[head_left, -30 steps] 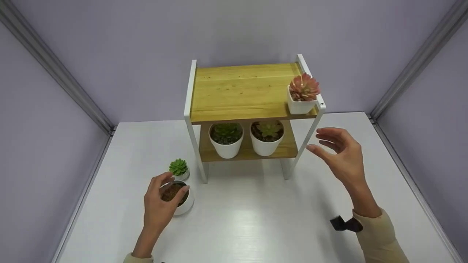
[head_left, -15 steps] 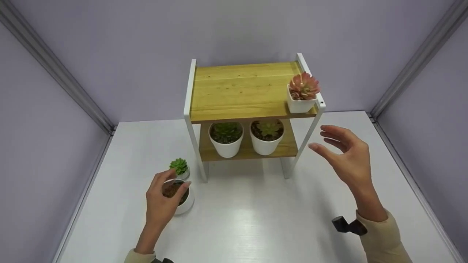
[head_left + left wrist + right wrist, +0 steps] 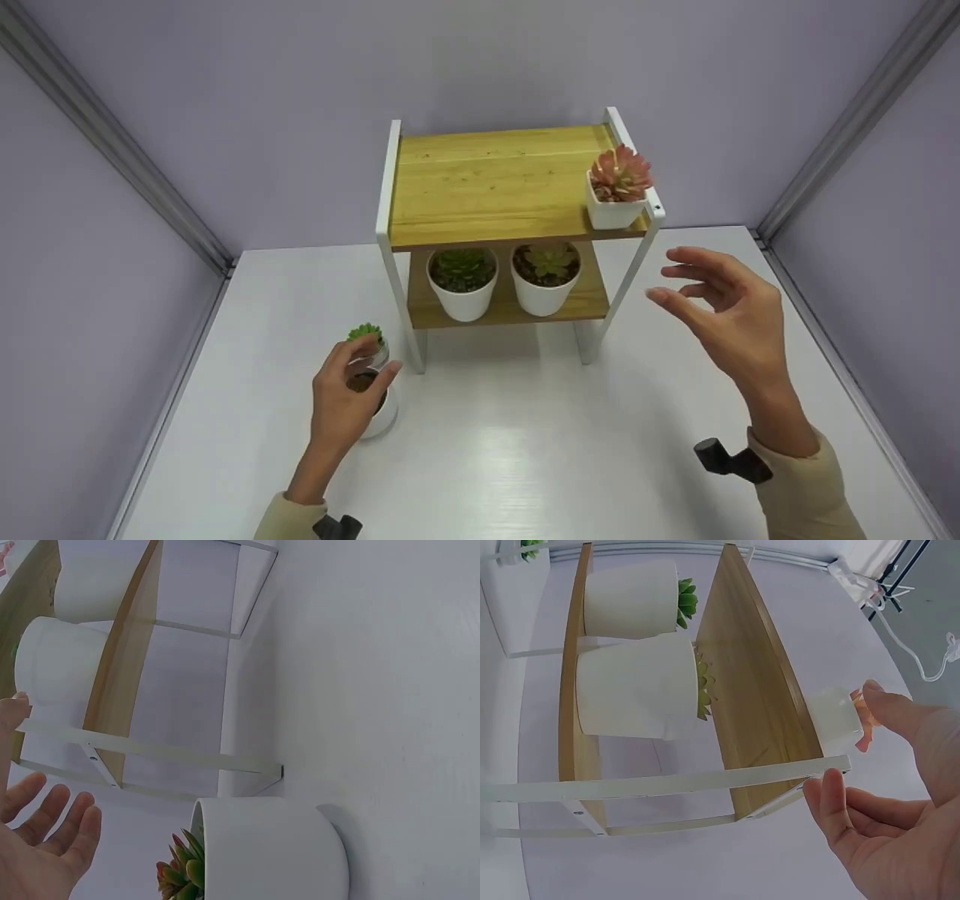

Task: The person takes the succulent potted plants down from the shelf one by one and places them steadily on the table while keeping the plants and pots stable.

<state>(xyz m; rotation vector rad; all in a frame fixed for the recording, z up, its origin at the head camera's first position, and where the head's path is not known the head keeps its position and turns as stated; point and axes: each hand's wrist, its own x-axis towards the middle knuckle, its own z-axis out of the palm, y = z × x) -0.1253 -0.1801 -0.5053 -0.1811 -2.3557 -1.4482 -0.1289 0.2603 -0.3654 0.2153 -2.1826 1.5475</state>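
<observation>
My left hand (image 3: 345,401) hovers above a white round pot (image 3: 384,420) on the table, thumb and fingers apart and curved, holding nothing. Just behind that pot is a smaller pot with a green succulent (image 3: 365,331), partly covered by the fingertips. In the left wrist view the round pot (image 3: 270,855) shows red-tipped green leaves (image 3: 184,866), and the hand stays apart from it. My right hand (image 3: 739,322) is in the air right of the shelf rack (image 3: 480,180), fingers bent loosely around nothing. A square white pot with a pink succulent (image 3: 621,176) stands on the top board's front right corner.
Two white pots with green succulents, a left one (image 3: 463,304) and a right one (image 3: 544,300), stand on the rack's lower board (image 3: 502,318). White metal legs (image 3: 630,281) frame the rack. Pale walls (image 3: 487,60) enclose the white table (image 3: 495,465) at the back and sides.
My right hand has drawn away from the rack, to the right. My left hand has shifted slightly forward and right over the pots. The pots and rack stay where they were.
</observation>
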